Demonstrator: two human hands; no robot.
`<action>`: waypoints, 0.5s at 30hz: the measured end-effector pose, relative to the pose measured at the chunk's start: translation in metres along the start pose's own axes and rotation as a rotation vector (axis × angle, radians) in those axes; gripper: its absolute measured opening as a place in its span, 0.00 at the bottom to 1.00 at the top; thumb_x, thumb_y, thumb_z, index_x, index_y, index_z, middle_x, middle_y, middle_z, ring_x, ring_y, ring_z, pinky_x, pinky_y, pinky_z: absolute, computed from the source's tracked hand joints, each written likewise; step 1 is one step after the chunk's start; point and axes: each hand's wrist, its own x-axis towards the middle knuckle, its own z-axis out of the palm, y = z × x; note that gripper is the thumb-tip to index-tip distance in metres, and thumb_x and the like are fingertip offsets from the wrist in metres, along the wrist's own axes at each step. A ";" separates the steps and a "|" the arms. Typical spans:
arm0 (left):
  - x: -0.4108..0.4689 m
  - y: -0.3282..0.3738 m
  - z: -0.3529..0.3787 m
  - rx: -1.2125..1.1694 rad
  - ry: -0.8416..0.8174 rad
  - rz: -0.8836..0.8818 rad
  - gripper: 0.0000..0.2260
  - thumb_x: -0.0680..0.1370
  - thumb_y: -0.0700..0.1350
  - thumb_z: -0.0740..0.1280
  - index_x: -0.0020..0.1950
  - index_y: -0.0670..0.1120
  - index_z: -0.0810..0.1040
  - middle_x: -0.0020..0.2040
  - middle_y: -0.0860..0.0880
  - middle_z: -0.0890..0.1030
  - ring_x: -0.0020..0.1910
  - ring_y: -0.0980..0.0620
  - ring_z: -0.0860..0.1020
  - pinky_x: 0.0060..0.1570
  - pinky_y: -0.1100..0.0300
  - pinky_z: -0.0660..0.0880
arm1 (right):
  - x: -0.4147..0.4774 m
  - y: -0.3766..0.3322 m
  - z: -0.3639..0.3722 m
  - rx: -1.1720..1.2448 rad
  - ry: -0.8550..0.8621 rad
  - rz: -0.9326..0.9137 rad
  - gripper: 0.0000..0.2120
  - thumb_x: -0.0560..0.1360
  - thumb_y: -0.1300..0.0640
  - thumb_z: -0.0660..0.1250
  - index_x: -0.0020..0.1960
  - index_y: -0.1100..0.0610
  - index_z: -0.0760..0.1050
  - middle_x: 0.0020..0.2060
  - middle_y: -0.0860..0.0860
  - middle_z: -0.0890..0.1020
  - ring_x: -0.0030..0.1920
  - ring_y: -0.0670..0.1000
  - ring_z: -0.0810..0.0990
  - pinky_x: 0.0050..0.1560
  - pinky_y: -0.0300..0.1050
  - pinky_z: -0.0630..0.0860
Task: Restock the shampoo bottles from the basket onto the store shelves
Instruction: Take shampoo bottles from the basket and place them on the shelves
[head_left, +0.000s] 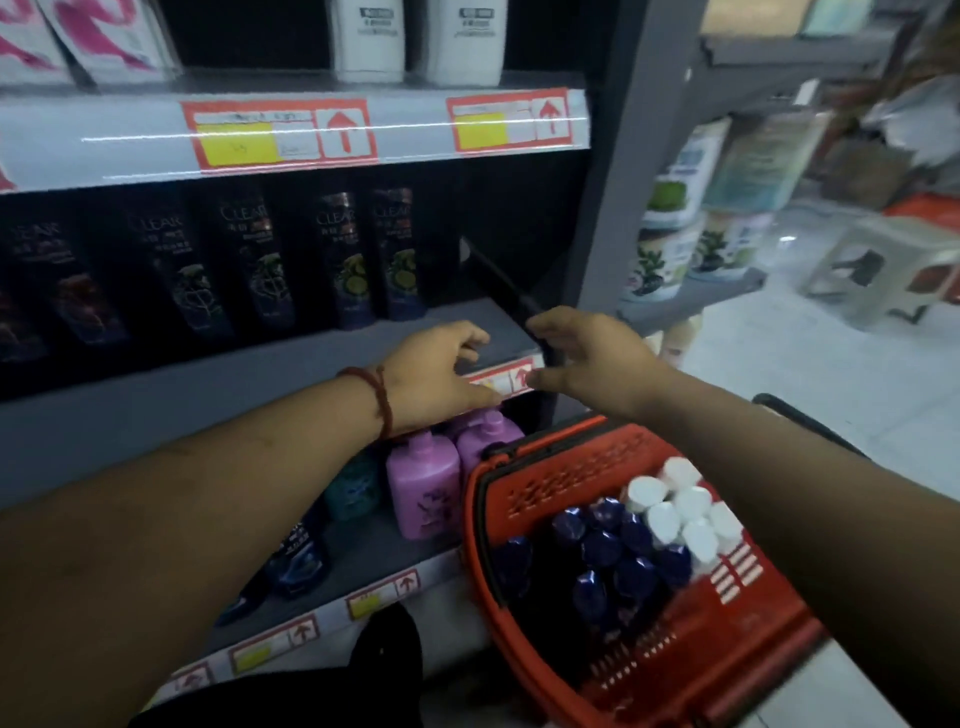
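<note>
Six white-capped bottles (662, 519) and about eight blue-capped bottles (600, 548) are packed in one red basket (571, 460), below the left hand (436, 374) and right hand (587, 358), both held empty and loose-fingered at the shelf edge (156, 421).

Bottles (613, 545) in basket (566, 462), right of shelves (332, 364)

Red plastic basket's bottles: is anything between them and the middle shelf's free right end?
Nothing visible. The grey shelf end beside the dark Clear bottles is bare; left hand and right hand are at its front edge.
</note>
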 end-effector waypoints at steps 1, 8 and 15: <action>-0.002 0.004 0.006 0.075 -0.022 0.028 0.31 0.71 0.48 0.78 0.71 0.46 0.71 0.64 0.49 0.77 0.61 0.54 0.76 0.60 0.64 0.71 | -0.012 0.006 -0.004 -0.032 0.008 0.016 0.32 0.70 0.53 0.78 0.72 0.53 0.72 0.66 0.53 0.79 0.67 0.53 0.77 0.67 0.54 0.73; -0.022 0.006 0.078 0.036 -0.153 0.084 0.30 0.70 0.51 0.78 0.69 0.47 0.73 0.60 0.51 0.79 0.59 0.56 0.78 0.63 0.60 0.73 | -0.090 0.055 0.008 -0.098 -0.085 0.129 0.32 0.70 0.53 0.78 0.72 0.54 0.72 0.66 0.52 0.79 0.66 0.53 0.77 0.65 0.44 0.72; -0.035 -0.027 0.140 0.270 -0.375 0.070 0.27 0.71 0.49 0.77 0.67 0.46 0.75 0.62 0.47 0.77 0.59 0.50 0.76 0.58 0.64 0.69 | -0.133 0.102 0.046 -0.217 -0.326 0.221 0.27 0.71 0.54 0.77 0.68 0.54 0.74 0.56 0.53 0.80 0.58 0.56 0.79 0.51 0.43 0.71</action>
